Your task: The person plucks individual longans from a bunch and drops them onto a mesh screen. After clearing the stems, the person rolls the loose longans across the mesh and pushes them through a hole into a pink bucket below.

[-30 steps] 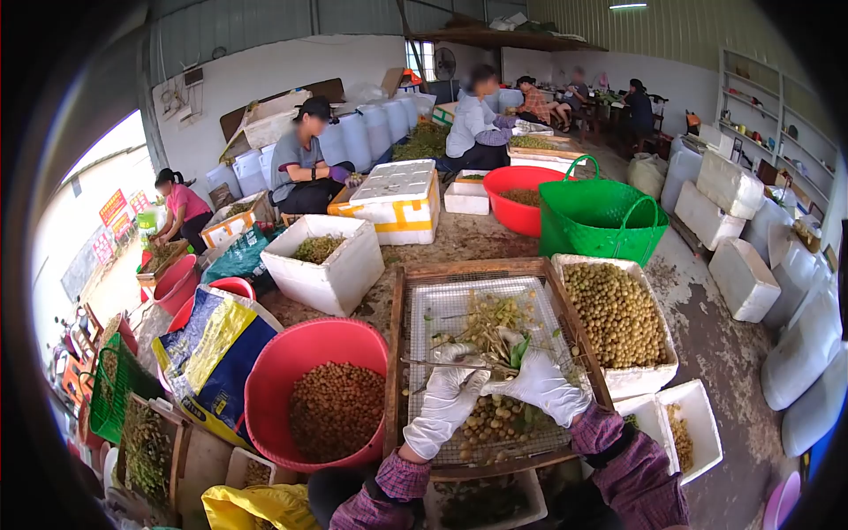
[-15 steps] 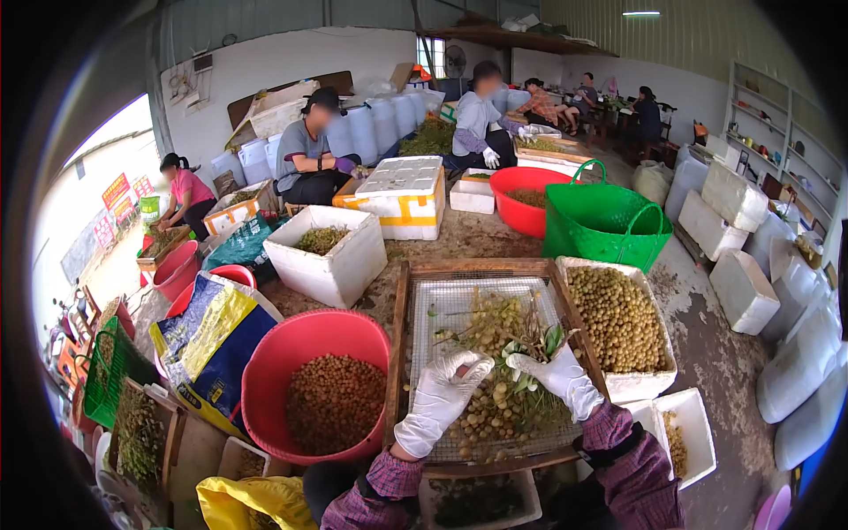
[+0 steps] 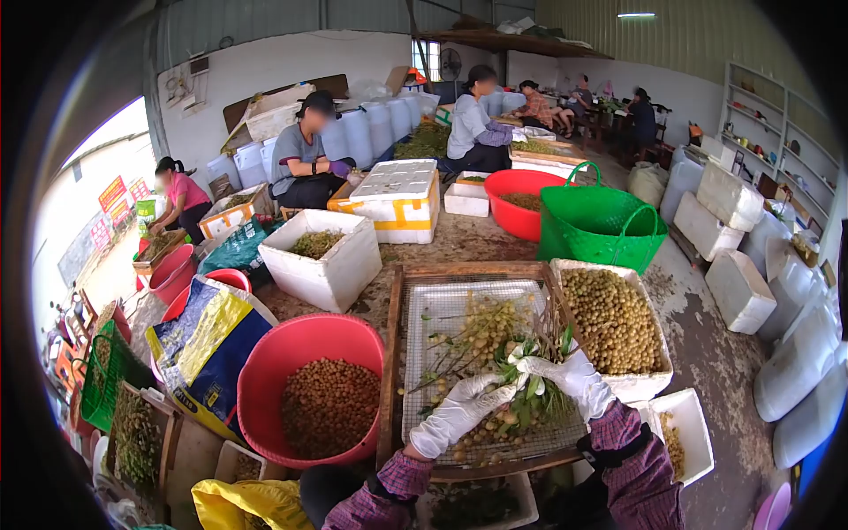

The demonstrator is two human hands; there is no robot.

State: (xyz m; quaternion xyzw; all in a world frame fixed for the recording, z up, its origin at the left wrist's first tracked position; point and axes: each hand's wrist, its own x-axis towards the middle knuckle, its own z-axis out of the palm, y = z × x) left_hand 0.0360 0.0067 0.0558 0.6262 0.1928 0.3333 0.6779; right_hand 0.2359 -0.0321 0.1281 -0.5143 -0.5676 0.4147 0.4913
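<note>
A wood-framed mesh tray stands in front of me, with stems, green leaves and small yellowish-brown round fruits on its wire mesh. Both my hands wear white gloves. My right hand is closed round a leafy bunch of stems over the right part of the tray. From the left, my left hand reaches to the same bunch, its fingertips close to those of my right hand; what lies between its fingers is too small to make out.
Left of the tray is a red tub of brown fruits; right of it, a white foam box of yellowish fruits. Beyond stand a green basket and another foam box. Several people sit working farther back.
My left hand has moved right and down to the leafy bunch, and the two hands are now together. The bunch is turned, with more leaves showing. The whole view has shifted slightly.
</note>
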